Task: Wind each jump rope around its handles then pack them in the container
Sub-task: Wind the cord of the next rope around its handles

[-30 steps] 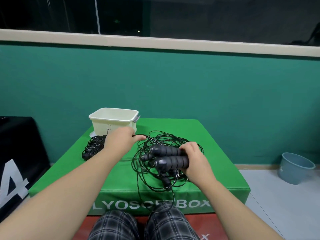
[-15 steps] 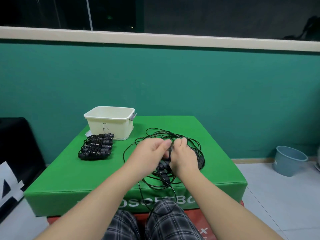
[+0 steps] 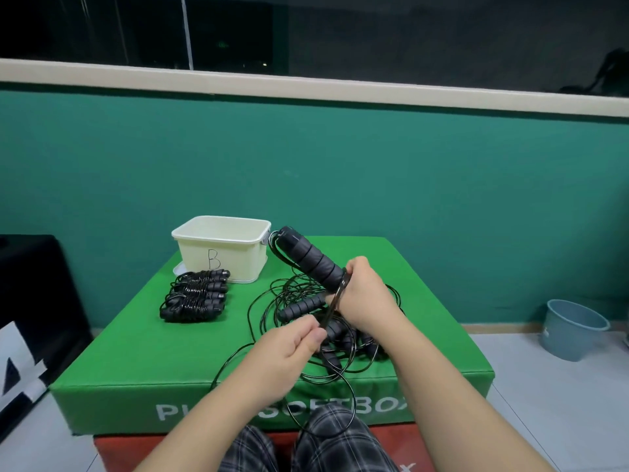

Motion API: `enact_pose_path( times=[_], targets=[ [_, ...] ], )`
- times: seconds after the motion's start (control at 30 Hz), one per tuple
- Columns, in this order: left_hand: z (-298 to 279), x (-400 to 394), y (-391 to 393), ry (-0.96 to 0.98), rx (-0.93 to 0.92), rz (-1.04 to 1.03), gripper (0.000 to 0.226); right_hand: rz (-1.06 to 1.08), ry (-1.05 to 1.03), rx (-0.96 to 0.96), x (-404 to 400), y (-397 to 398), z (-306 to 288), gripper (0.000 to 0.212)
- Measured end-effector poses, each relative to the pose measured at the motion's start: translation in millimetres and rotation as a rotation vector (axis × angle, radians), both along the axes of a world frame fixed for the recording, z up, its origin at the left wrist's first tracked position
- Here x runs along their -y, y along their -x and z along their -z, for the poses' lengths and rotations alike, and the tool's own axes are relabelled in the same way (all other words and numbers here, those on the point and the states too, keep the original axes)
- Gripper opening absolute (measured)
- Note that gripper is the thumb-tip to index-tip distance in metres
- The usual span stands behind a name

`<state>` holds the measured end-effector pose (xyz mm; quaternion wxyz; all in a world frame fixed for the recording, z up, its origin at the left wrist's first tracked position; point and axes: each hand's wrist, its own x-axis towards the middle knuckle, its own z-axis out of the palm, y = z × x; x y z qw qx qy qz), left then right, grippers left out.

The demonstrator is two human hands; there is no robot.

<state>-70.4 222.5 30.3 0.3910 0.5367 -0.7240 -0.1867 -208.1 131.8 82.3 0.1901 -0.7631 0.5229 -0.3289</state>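
My right hand (image 3: 366,296) grips the near end of black jump rope handles (image 3: 311,258), which point up and away to the left above the box. My left hand (image 3: 289,345) pinches the thin black cord (image 3: 335,304) just below them. Loose black rope (image 3: 272,301) lies tangled on the green soft box (image 3: 143,349), with another handle (image 3: 301,307) in it. A loop hangs over the front edge onto my lap. Several wound ropes (image 3: 195,296) lie in a row beside the cream container (image 3: 221,250) marked B at the back left.
A blue bucket (image 3: 571,330) stands on the floor at the right. A black block (image 3: 37,301) with white numbers is at the left. The teal wall rises close behind the soft box. My plaid trousers (image 3: 306,444) are at the bottom.
My right hand has lifted the handles off the pile and tilted them up. My left hand came from the wound ropes and now pinches the cord below them.
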Motion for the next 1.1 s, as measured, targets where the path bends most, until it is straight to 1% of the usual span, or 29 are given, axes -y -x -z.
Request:
enact_pose_path(
  times=[0.07, 0.13, 0.23, 0.3, 0.33, 0.37, 0.43, 0.5, 0.53, 0.57, 0.63, 0.67, 0.73, 0.8, 0.87, 0.93, 1.0, 1.03, 1.07, 1.1],
  targets=[
    [6.5, 7.8, -10.9, 0.034, 0.052, -0.06, 0.026, -0.062, -0.052, 0.081, -6.4, -1.6, -2.6, 0.037],
    [12.7, 14.1, -20.6, 0.047, 0.054, -0.109, 0.021, -0.121, -0.125, 0.125, -11.8, -5.2, -2.2, 0.037],
    [15.7, 18.4, -27.0, 0.063, 0.025, -0.154, 0.024, -0.251, -0.279, 0.223, -17.8, -12.4, 3.1, 0.034],
    [15.8, 20.5, -27.3, 0.062, -0.007, -0.15, 0.019, -0.333, -0.365, 0.266, -19.8, -15.0, 7.2, 0.03],
    [15.8, 21.3, -27.3, 0.052, -0.062, -0.13, 0.013, -0.376, -0.416, 0.306, -21.8, -15.3, 7.5, 0.026],
    [15.6, 22.0, -27.3, 0.04, -0.144, -0.099, 0.02, -0.425, -0.472, 0.353, -24.4, -14.4, 7.1, 0.022],
    [19.9, 24.1, -29.2, 0.05, -0.252, -0.04, 0.05, -0.501, -0.561, 0.402, -27.7, -10.6, 5.5, 0.016],
    [24.0, 26.1, -29.9, 0.054, -0.342, -0.019, 0.061, -0.533, -0.623, 0.457, -31.7, -5.4, 2.3, 0.007],
    [24.2, 26.2, -29.1, 0.05, -0.386, -0.025, 0.063, -0.534, -0.652, 0.506, -32.5, -3.1, 1.2, 0.004],
    [22.2, 25.1, -27.8, 0.047, -0.409, -0.036, 0.062, -0.527, -0.669, 0.547, -32.2, -1.3, 1.3, 0.005],
    [18.6, 21.5, -24.2, 0.054, -0.426, -0.04, 0.042, -0.502, -0.671, 0.566, -33.2, -0.4, 2.9, 0.012],
    [18.3, 19.5, -21.9, 0.067, -0.436, -0.034, 0.038, -0.488, -0.67, 0.571, -34.0, -1.3, 4.8, 0.017],
    [19.8, 15.9, -19.3, 0.093, -0.447, -0.03, 0.04, -0.452, -0.664, 0.591, -35.0, -4.2, 10.2, 0.028],
    [22.6, 14.8, -18.4, 0.092, -0.45, -0.047, 0.039, -0.4, -0.641, 0.63, -35.4, -7.8, 16.4, 0.03],
    [24.1, 14.6, -19.9, 0.118, -0.376, -0.089, 0.034, -0.319, -0.566, 0.633, -34.4, -12.6, 24.3, 0.022],
    [24.2, 15.1, -22.0, 0.162, -0.272, -0.155, 0.032, -0.205, -0.321, 0.517, -33.0, -17.9, 31.7, 0.012],
    [26.1, 16.1, -22.5, 0.206, -0.201, -0.23, 0.035, -0.144, -0.02, 0.362, -33.1, -21.7, 34.4, 0.014],
    [27.1, 16.4, -22.7, 0.22, -0.188, -0.268, 0.036, -0.147, 0.074, 0.299, -35.1, -23.5, 32.1, 0.014],
    [28.6, 16.8, -22.7, 0.231, -0.179, -0.304, 0.037, -0.168, 0.118, 0.239, -36.3, -25.4, 30.6, 0.013],
    [29.0, 16.2, -22.9, 0.244, -0.17, -0.34, 0.039, -0.198, 0.136, 0.179, -37.7, -27.4, 29.7, 0.019]
  ],
)
